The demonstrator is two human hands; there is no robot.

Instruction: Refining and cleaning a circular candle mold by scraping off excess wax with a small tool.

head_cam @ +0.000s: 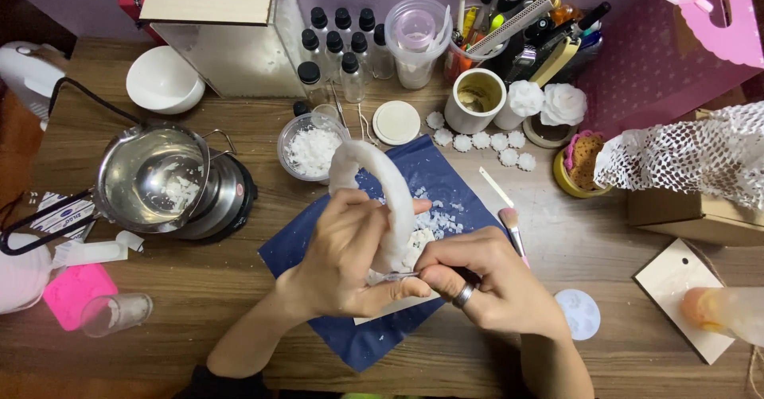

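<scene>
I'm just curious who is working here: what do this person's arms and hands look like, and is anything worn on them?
Both forearms are bare. The left hand wears nothing that shows. The right hand has a broad silver-coloured ring on one of its fingers. At the bottom edge, near the left elbow, a bit of dark clothing shows. No gloves, watch or bracelets are visible.

White curved wax ring (pixel 382 184) — arched upright over the blue mat (pixel 318 248), flakes scattered beneath.
</scene>
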